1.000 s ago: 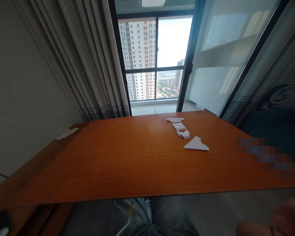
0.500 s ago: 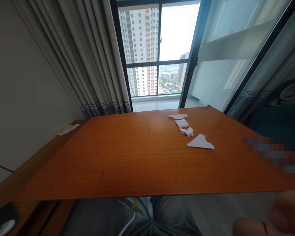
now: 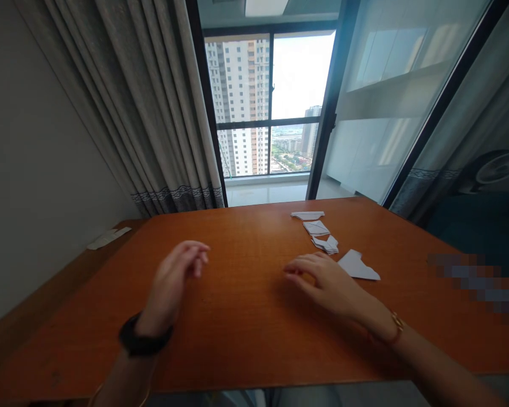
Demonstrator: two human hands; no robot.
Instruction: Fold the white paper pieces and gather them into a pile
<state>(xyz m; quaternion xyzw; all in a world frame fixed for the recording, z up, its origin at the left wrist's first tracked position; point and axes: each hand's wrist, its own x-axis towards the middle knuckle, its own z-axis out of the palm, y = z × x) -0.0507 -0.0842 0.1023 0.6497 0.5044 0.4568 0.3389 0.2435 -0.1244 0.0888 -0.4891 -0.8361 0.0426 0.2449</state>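
My left hand (image 3: 176, 274) is above the left-middle of the wooden table (image 3: 237, 322), its fingers loosely bent and holding nothing. My right hand (image 3: 324, 280) hovers over the table's middle with thumb and fingers apart, also without anything in it. Just beyond that wrist lies a large triangular white paper piece (image 3: 359, 268), partly covered by the hand. Farther back are an angular folded paper (image 3: 330, 245), a square folded paper (image 3: 316, 228) with lines on it, and a narrow paper strip (image 3: 307, 215) near the far edge.
Some pale papers (image 3: 108, 238) rest on the ledge at the left wall. A grey curtain (image 3: 169, 113) hangs behind it. Beyond the table is a glass door and window (image 3: 297, 79). A blurred-out patch (image 3: 479, 282) covers something at the right edge.
Both my hands have come over the table; before, only some fingers showed at the lower right corner. The view has tilted up slightly. The paper pieces appear unmoved on the table.
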